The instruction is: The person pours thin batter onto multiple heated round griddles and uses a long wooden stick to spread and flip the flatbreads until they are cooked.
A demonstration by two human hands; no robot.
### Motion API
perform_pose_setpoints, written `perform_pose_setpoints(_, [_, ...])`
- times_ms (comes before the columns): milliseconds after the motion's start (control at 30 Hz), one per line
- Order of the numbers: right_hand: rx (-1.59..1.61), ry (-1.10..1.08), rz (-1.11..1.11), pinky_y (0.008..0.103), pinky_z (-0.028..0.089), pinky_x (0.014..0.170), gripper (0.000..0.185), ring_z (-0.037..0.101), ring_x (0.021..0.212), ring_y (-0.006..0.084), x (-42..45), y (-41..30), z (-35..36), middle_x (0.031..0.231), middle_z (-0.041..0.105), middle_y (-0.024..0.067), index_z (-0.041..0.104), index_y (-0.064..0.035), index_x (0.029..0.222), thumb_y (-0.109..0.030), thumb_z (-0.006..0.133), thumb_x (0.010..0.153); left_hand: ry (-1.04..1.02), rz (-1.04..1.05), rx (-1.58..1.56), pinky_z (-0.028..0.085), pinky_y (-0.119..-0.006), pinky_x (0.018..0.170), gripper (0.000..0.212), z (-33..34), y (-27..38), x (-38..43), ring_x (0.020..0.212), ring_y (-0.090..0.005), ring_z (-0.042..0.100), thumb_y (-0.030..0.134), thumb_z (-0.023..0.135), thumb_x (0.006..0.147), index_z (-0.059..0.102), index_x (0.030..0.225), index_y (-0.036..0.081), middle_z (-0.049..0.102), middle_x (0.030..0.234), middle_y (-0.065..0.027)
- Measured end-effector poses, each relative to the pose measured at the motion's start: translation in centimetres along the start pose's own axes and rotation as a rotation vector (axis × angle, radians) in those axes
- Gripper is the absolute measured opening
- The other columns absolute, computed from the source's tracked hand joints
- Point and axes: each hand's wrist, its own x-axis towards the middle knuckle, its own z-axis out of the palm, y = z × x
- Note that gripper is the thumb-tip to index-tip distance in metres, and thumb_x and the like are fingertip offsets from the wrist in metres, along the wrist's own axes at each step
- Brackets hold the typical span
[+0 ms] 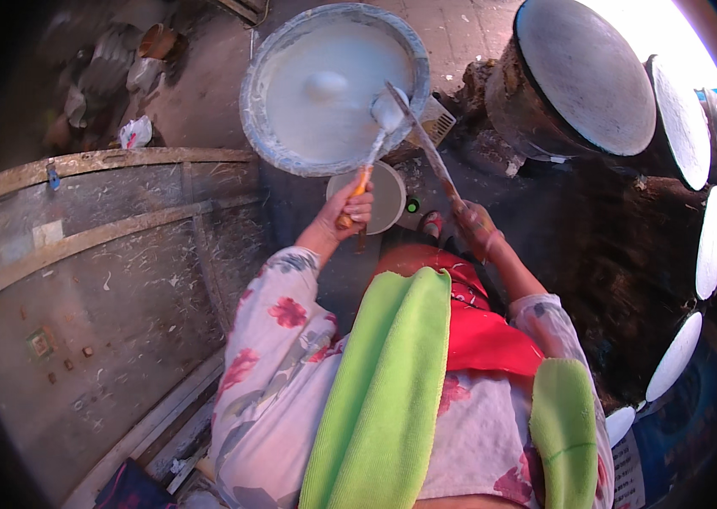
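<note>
A large round basin [263, 143] holds whitish liquid, with a rounded pale lump [325, 85] showing at its surface. My left hand [354, 207] is closed around the orange handle of a ladle [389, 111], whose white-coated bowl is over the basin's near right side. In my right hand [476, 228] is a long, thin stick or blade [425, 141]; what it is made of is unclear. Its far end lies over the ladle's bowl; whether they touch cannot be told. Below the basin, partly behind my left hand, stands a smaller round pale container [390, 197].
A worn wooden panel [110, 267] stands along the left. Large drum-like vessels with white round tops [587, 76] curve along the right. A slotted plastic crate [438, 121] sits beside the basin. A green-topped object [412, 204] lies near my foot.
</note>
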Motion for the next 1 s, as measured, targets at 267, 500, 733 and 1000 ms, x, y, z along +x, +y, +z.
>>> perform_pose_setpoints(267, [0.189,-0.113,0.427,0.0295,0.027,0.033,0.051,0.036,0.036,0.0146,2.2,-1.4,4.0,0.051,0.041,0.0004,0.051,-0.013,0.072,-0.063,0.051,0.079,-0.153,0.164,-0.105,0.032,-0.016,0.037,0.027,7.2,-0.9,-5.2,0.036,-0.0006,0.034,0.031,0.04,0.096,0.043,0.095,0.004,0.033,0.053,0.0065])
perform_pose_setpoints(500, [0.041,-0.046,-0.009,0.0278,0.03,0.037,0.048,0.039,0.04,0.0116,1.6,-14.1,9.7,0.052,0.046,0.0006,0.056,-0.0134,0.072,-0.06,0.051,0.082,-0.403,0.409,0.032,0.034,-0.018,0.033,0.03,16.1,0.9,-12.7,0.031,-0.0032,0.038,0.034,0.031,0.098,0.037,0.1,0.004,0.037,0.051,0.0036])
perform_pose_setpoints(733, [-0.74,0.067,-0.711,0.0378,0.044,0.063,0.038,0.058,0.062,0.0211,-1.0,-21.2,12.1,0.066,0.06,0.0126,0.061,-0.0037,0.089,-0.038,0.047,0.089,-0.707,0.663,0.114,0.031,-0.018,0.034,0.032,13.5,2.2,-12.5,0.032,-0.0025,0.034,0.035,0.035,0.097,0.04,0.102,0.004,0.035,0.052,0.0039])
perform_pose_setpoints(1000, [-0.545,0.23,-0.559,0.0283,0.039,0.051,0.037,0.049,0.055,0.01,-0.5,-14.5,5.5,0.063,0.054,0.002,0.061,-0.0028,0.091,-0.037,0.047,0.09,-0.122,0.575,0.027,0.033,-0.018,0.04,0.026,8.1,1.5,-7.3,0.039,-0.0025,0.034,0.031,0.046,0.094,0.048,0.091,0.005,0.034,0.053,0.0067])
